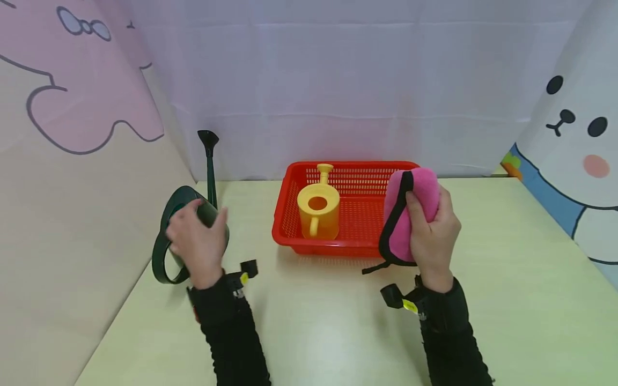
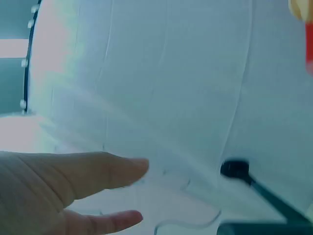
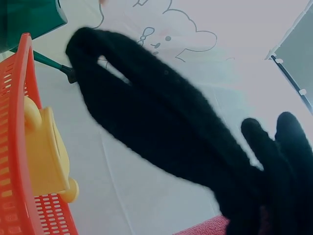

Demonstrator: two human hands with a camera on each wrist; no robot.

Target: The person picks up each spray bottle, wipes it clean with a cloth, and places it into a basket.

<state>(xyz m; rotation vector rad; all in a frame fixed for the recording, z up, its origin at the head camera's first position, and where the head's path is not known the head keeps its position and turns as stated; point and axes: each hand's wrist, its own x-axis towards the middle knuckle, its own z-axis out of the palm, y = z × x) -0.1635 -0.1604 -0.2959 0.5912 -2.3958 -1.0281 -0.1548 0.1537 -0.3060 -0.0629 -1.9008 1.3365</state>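
Observation:
My right hand [image 1: 436, 236] grips a folded pink cloth [image 1: 403, 236] with black trim, thumb on its near face, in front of the basket's right end. In the right wrist view the cloth's black trim [image 3: 161, 112] hangs large and dark before the camera. At the left, my left hand [image 1: 198, 241] is over a dark green watering can [image 1: 207, 213], thumb stretched away from the fingers. Nothing shows between thumb and finger in the left wrist view. The hand hides part of the can's body; its long spout [image 1: 211, 177] points to the back.
A red plastic basket [image 1: 354, 244] stands at the back middle of the pale table [image 1: 318, 316]. Inside its left half is a yellow watering can [image 1: 330, 222], spout to the back. A white printed curtain [image 1: 333, 80] hangs close behind.

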